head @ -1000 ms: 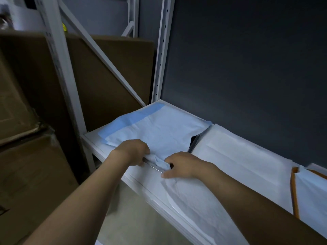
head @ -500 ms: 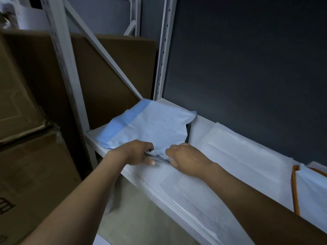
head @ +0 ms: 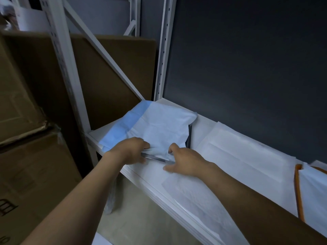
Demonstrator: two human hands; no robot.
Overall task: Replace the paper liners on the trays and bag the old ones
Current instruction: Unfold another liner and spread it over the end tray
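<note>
White paper with a blue band along its left side, the liner, lies rumpled over a metal tray at the left end of a white shelf. Only the tray's dark right rim and a bright strip of its near rim show; the rest is under the paper.

Both forearms reach up from the bottom of the view, roughly level with the shelf. The left hand is knuckles-up at the tray's near rim, its fingers curled down and closed on a bunched fold of the liner. The right hand sits just beside it, fingers curled over the same near edge with the thumb spread out flat on the shelf; whether it pinches paper or grips only the rim cannot be told, since the fingertips are tucked out of sight.

To the right, a second white sheet lies flat on the shelf, and an orange-edged tray is cut off by the frame. Cardboard boxes stand at the left.
</note>
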